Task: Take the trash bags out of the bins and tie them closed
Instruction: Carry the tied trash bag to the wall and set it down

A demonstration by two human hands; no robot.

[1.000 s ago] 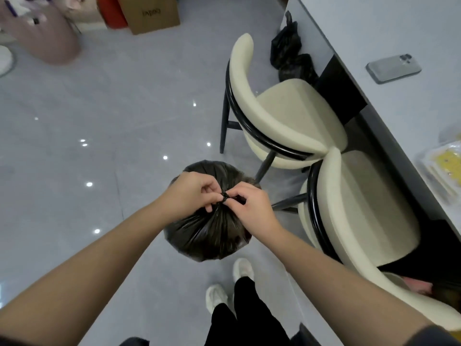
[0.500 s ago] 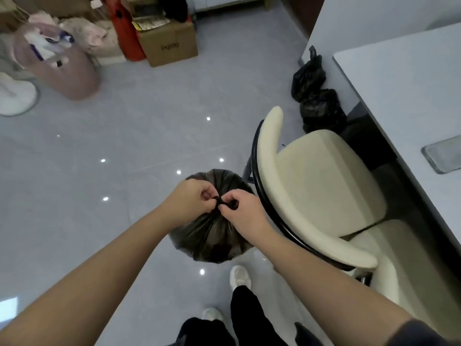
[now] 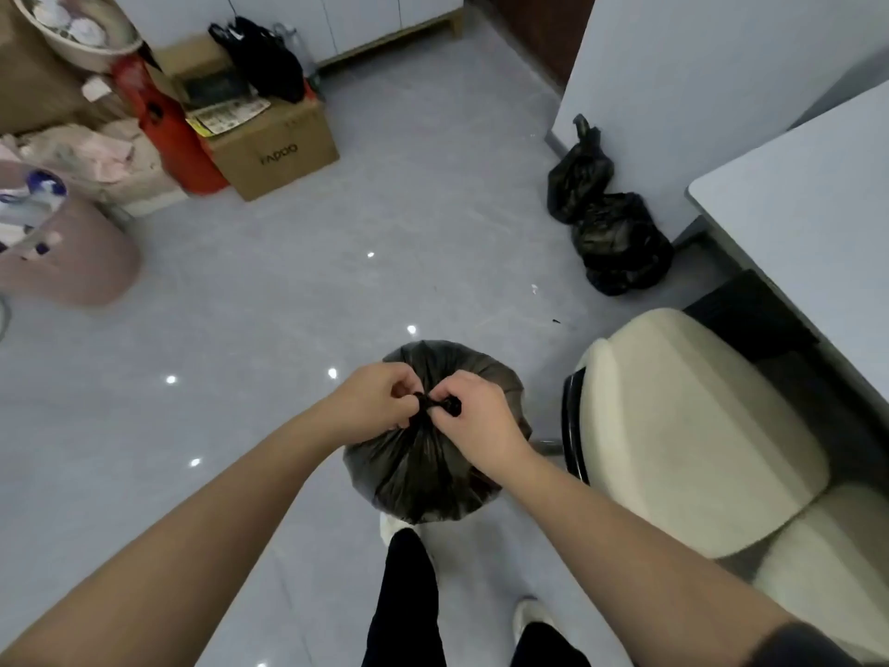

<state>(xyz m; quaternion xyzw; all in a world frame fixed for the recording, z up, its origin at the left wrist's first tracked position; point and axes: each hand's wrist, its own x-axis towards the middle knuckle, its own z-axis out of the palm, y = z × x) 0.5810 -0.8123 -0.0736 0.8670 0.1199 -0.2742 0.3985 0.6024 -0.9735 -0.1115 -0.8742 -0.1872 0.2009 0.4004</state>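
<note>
Left hand (image 3: pixel 373 399) and right hand (image 3: pixel 474 416) both pinch the twisted neck of the glossy, bulging black trash bag (image 3: pixel 423 474); cream chair (image 3: pixel 673 426) just right.

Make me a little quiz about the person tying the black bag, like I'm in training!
1. True or false: the left hand and the right hand both pinch the gathered neck of the shiny black plastic trash bag.
2. How many other black plastic bags lie by the pale wall? A one, B two, C four.
3. Fill in: the cream padded chair stands on the person's ____ side.
Key: 1 true; 2 B; 3 right.
</note>
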